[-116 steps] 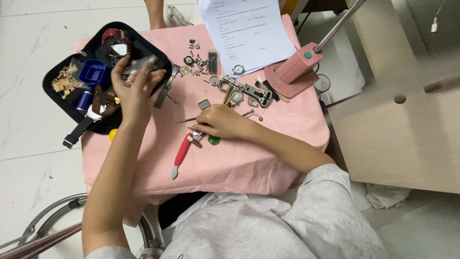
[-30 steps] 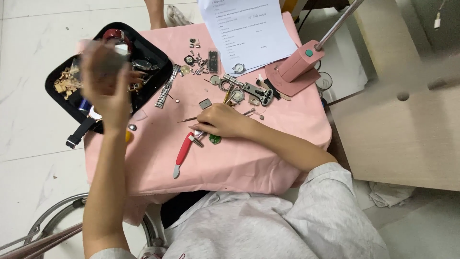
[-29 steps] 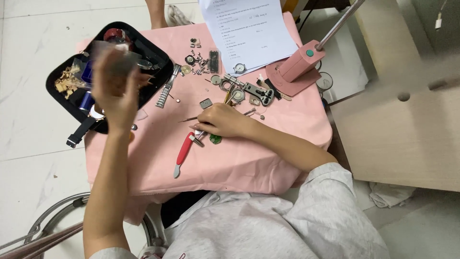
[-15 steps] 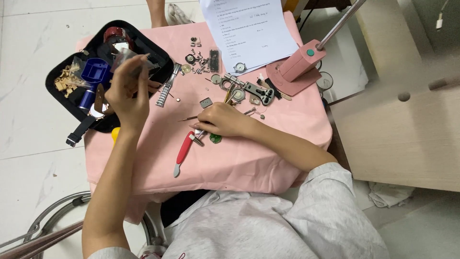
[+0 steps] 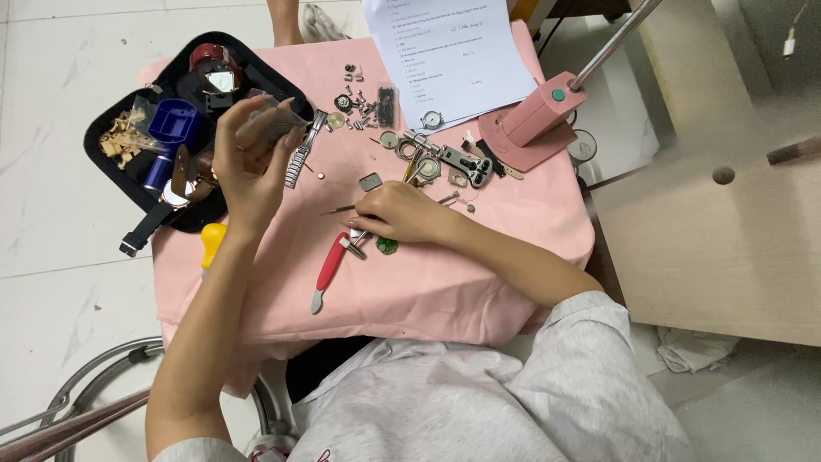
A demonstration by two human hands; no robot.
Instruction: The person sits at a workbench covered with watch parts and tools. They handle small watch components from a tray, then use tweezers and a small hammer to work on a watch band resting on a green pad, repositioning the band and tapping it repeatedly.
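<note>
While the right hand [image 5: 395, 211] is resting low on the pink cloth [image 5: 445, 274], fingers curled narrow around a thin metal tool whose tip is poking out toward the left, the left hand [image 5: 248, 162] is coming back down from where it was raised a second ago and is now hovering at the edge of the black tray [image 5: 103, 145], fingers closed on a small clear plastic bag [image 5: 272, 122]; so the sorting is moving from tray to table. The bag is looking crinkly and glossy, the metal watch bracelet [image 5: 301, 154] beside it ribbed and shiny, the red-handled tool [image 5: 327, 267] smooth and lying near the right hand.
</note>
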